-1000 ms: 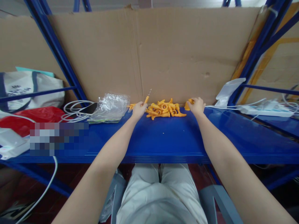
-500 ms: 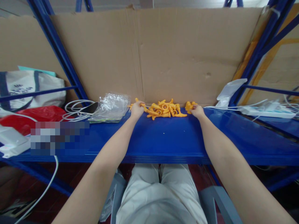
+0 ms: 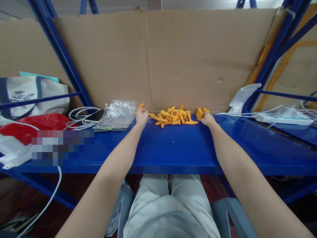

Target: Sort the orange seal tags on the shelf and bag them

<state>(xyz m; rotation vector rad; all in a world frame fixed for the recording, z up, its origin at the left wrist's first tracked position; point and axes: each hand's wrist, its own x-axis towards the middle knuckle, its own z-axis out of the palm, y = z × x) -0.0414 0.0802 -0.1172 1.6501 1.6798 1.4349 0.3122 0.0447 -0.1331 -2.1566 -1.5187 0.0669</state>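
Observation:
A heap of yellow-orange, branched plastic pieces (image 3: 173,115) lies on the blue shelf (image 3: 170,148) against the cardboard; some show round hollow ends. Left of the heap, my left hand (image 3: 142,118) is closed on a piece of the same colour, whose tip (image 3: 140,106) sticks up above the fingers. To the right of the heap, my right hand (image 3: 208,119) is closed at the edge of a small yellow-orange piece or cluster (image 3: 201,113), gripping it from the right. The fingertips of both hands are partly hidden.
Clear plastic bags (image 3: 117,114) lie left of my left hand, beside a coiled white cable (image 3: 80,117) and a red bag (image 3: 47,123). Cardboard (image 3: 185,59) walls the back. At the right are a power strip (image 3: 284,118) and a blue post (image 3: 269,66).
My left hand has shifted slightly left, away from the heap, with the yellow-orange piece in it. The right hand has drawn back very slightly; the heap looks the same.

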